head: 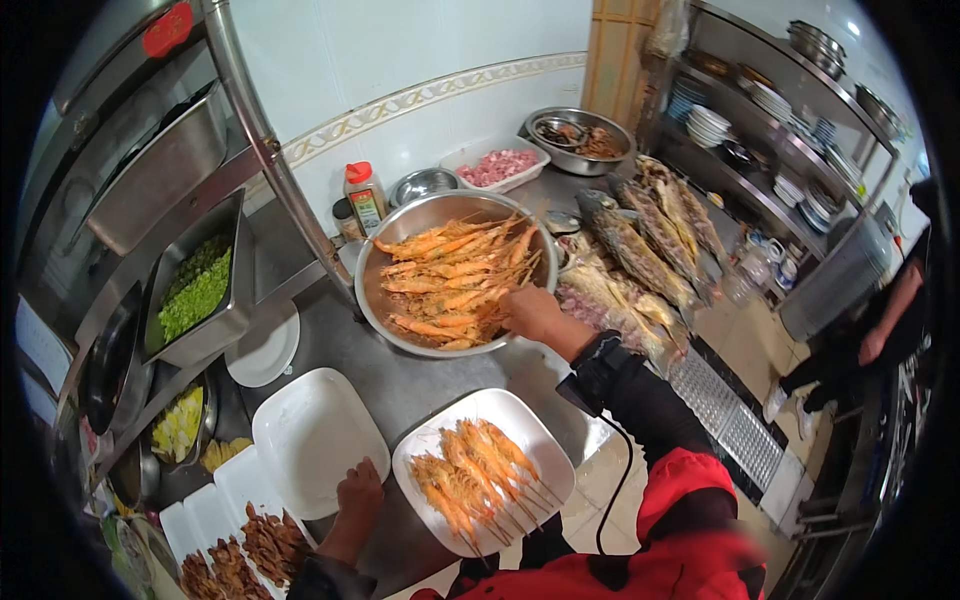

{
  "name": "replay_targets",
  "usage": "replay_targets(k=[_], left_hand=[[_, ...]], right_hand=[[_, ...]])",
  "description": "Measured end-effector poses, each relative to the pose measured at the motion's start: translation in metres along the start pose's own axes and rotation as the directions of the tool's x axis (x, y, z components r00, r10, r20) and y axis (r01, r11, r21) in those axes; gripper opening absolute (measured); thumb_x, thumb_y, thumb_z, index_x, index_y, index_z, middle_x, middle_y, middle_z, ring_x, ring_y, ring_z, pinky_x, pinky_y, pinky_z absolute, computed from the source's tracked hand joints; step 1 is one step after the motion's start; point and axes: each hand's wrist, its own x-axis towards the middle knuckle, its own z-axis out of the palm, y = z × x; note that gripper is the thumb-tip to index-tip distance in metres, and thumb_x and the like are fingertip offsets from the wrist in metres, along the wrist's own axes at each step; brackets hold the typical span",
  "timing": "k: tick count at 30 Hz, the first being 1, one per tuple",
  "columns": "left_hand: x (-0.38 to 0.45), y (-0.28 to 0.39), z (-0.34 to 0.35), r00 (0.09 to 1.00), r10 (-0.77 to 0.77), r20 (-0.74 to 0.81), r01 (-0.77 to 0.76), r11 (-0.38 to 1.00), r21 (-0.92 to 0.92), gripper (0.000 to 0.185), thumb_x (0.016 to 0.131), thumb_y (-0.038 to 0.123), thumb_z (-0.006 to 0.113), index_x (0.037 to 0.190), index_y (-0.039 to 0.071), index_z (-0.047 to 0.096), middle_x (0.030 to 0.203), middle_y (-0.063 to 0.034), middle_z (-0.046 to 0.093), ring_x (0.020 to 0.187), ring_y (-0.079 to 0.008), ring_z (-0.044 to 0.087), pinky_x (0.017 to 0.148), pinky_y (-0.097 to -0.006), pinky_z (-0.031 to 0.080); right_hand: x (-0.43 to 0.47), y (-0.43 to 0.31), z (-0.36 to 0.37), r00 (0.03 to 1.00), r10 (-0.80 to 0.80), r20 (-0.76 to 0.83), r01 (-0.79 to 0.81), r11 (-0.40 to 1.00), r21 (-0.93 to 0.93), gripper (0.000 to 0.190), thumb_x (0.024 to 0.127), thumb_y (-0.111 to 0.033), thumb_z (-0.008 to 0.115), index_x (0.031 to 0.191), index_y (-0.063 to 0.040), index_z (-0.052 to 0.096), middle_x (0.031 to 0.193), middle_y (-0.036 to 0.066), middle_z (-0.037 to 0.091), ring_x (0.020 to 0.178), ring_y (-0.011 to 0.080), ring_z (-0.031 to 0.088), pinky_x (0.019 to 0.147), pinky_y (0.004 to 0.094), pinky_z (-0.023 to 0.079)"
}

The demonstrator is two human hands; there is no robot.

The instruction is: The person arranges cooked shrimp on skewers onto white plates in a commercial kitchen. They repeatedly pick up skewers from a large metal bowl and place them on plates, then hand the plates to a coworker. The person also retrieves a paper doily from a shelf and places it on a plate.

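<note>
My right hand (pixel 534 313) reaches over the near right rim of a large steel bowl (pixel 365 300), its fingers closed at the stick ends of skewered shrimp (pixel 442 281). Orange cooked shrimp lie side by side in that bowl. Below it, a square white plate (pixel 551 450) carries several more shrimp skewers (pixel 476 476), sticks pointing towards me. My left hand (pixel 360 491) is at the right rim of a second white plate (pixel 315 435) with no food on it; its fingers are curled, and whether they grip the rim is unclear.
Split fish (pixel 637 240) lie right of the bowl. Behind stand a seasoning bottle (pixel 365 199), a tray of raw meat (pixel 499 166) and another steel bowl (pixel 581 139). Fried pieces (pixel 274 544) fill white trays at lower left. A steel rack post (pixel 262 135) rises left; a person (pixel 881 330) stands right.
</note>
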Motion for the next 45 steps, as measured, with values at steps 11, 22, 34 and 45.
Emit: replay_targets(k=[11,22,34,45], left_hand=[[0.099,0.001,-0.129,0.963,-0.117,0.243,0.177,0.953,-0.245,0.034,0.070,0.029,0.067,0.097,0.009,0.059,0.085,-0.0067,0.058,0.076,-0.0240,0.061,0.059,-0.0394,0.048],[0.330,0.066,-0.073,0.936,0.116,0.332,-0.020,0.961,-0.278,0.015,0.072,0.012,0.055,0.080,0.009,0.067,0.084,-0.0127,0.065,0.084,-0.0285,0.063,0.069,-0.0397,0.050],[0.270,0.036,-0.113,0.850,-0.371,-0.375,-0.164,0.492,-0.855,0.016,0.075,0.006,0.061,0.090,0.002,0.066,0.076,-0.0119,0.065,0.062,-0.0206,0.062,0.054,-0.0311,0.048],[0.115,-0.032,-0.137,0.758,-0.590,-0.278,-0.339,0.008,-0.941,0.016,0.083,0.001,0.057,0.098,0.000,0.064,0.074,-0.0048,0.061,0.064,-0.0088,0.054,0.056,-0.0219,0.045]], right_hand=[[0.058,0.023,0.027,0.893,-0.179,0.414,0.234,0.969,-0.086,0.018,0.072,-0.009,0.055,0.085,-0.006,0.067,0.085,0.014,0.065,0.082,0.0309,0.063,0.063,0.0409,0.050],[0.087,0.041,0.035,0.856,-0.179,0.484,0.117,0.981,0.156,0.026,0.073,-0.018,0.055,0.089,0.000,0.065,0.092,0.022,0.062,0.087,0.0357,0.061,0.073,0.0412,0.048],[0.037,0.066,-0.032,0.759,-0.027,0.650,-0.531,0.552,0.643,0.012,0.078,-0.009,0.056,0.070,-0.003,0.062,0.057,0.004,0.053,0.048,0.0105,0.048,0.041,0.0249,0.036],[-0.041,-0.027,-0.043,0.879,0.041,0.475,-0.474,-0.048,0.879,0.011,0.086,-0.009,0.052,0.077,-0.005,0.057,0.061,-0.001,0.050,0.048,0.0067,0.041,0.042,0.0211,0.030]])
